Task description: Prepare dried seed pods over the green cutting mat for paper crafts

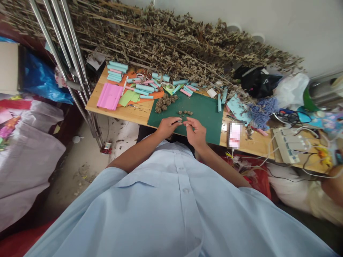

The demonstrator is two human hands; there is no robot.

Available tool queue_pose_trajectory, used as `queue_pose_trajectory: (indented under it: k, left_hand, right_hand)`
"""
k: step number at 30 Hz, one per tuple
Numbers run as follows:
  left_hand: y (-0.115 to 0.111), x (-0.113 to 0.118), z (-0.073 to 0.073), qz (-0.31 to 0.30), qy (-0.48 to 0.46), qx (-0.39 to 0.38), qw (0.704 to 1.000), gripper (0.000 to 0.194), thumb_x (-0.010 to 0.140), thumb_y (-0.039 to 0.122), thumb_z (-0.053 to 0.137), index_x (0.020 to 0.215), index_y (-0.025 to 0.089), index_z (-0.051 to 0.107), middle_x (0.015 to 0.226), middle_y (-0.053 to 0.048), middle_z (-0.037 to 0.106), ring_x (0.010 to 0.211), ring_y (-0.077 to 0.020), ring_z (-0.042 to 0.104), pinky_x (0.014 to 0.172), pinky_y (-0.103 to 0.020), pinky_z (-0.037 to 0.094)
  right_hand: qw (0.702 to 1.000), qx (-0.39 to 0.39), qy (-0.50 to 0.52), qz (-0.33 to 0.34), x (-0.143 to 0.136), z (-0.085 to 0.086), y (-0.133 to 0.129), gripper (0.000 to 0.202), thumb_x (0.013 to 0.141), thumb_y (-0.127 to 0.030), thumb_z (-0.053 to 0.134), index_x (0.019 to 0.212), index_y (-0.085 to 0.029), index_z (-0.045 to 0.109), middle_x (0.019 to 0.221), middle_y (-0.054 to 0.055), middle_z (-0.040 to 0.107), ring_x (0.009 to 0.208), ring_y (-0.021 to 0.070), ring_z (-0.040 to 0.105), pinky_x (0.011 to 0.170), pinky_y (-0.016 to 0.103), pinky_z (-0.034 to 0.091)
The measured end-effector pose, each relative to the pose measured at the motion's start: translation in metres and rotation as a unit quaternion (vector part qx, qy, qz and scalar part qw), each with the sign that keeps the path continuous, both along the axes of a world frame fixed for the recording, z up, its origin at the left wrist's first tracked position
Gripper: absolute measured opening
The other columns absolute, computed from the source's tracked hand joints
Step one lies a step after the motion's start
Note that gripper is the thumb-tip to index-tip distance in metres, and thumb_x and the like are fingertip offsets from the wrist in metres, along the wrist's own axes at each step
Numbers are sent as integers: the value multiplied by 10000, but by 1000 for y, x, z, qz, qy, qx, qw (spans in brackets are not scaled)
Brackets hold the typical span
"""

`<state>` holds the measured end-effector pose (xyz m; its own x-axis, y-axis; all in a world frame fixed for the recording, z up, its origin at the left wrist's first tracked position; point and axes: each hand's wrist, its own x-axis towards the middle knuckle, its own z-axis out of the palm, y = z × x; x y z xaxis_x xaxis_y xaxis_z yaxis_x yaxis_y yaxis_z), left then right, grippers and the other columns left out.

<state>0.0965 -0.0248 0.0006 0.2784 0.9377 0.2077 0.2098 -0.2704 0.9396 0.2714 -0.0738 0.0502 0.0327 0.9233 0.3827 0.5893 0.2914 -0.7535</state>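
Over the near edge of a green cutting mat, my left hand is closed in a pinch. A small greyish bit shows at its fingertips, too small to name. My right hand faces it, fingers curled with thumb and fingertips close together; whatever they hold, if anything, cannot be made out. Just beyond the fingertips lies a short row of small brown clumps, which look like crumpled dried plant matter. A pile of larger brown round clumps sits farther left on the mat.
Dried leafy stalks lie across the back. Blue and pink paper rolls and pink corrugated paper cover the table's left part. A phone, blue string and a power strip are right. Metal poles stand left.
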Motion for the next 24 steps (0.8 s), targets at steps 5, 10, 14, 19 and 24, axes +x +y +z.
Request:
queue_pose_trajectory:
  k: [5, 10, 14, 19, 24]
  left_hand:
    - [0, -1, 0, -2, 2, -5, 1000, 184, 942, 251, 740, 1100, 219, 829, 1111, -57, 827, 1022, -191, 763, 968, -295, 576]
    - [-1, 0, -1, -1, -9, 3, 1000, 195, 943, 225, 732, 1113, 219, 827, 1113, -71, 826, 1024, -191, 766, 972, -305, 580]
    - [-2, -1, 1, -14, -24, 23, 999, 198, 967, 247, 710, 1127, 226, 823, 1084, -62, 828, 1006, -185, 769, 954, -299, 581]
    - [-2, -2, 2, -24, -44, 23, 998, 208, 984, 276, 685, 1127, 213, 821, 1091, -60, 824, 1022, -182, 764, 972, -298, 581]
    - [-3, -2, -1, -18, -46, 18, 999, 225, 993, 330, 661, 1035, 178, 822, 999, -61, 814, 921, -174, 745, 886, -287, 586]
  right_hand:
    - [999, -28, 42, 16, -3, 1, 0, 311, 1018, -407, 621, 1251, -225, 719, 1095, 95, 835, 1025, 250, 812, 1025, 469, 625]
    - [999, -5, 21, 24, -5, 2, 0, 322, 1048, -408, 575, 1286, -233, 705, 1108, 93, 832, 1031, 247, 811, 1008, 459, 637]
    - [995, 38, -81, 53, 0, 8, 2, 330, 1065, -315, 514, 1331, -223, 686, 1137, 98, 826, 1052, 235, 800, 995, 427, 640]
    - [946, 64, -286, 138, 5, 21, 7, 418, 1017, -174, 449, 1355, -166, 695, 1239, 135, 794, 1135, 264, 744, 1031, 445, 592]
    - [920, 26, -352, 173, 3, 38, 10, 459, 1011, -185, 479, 1428, -199, 668, 1321, 112, 767, 1246, 313, 647, 1148, 542, 474]
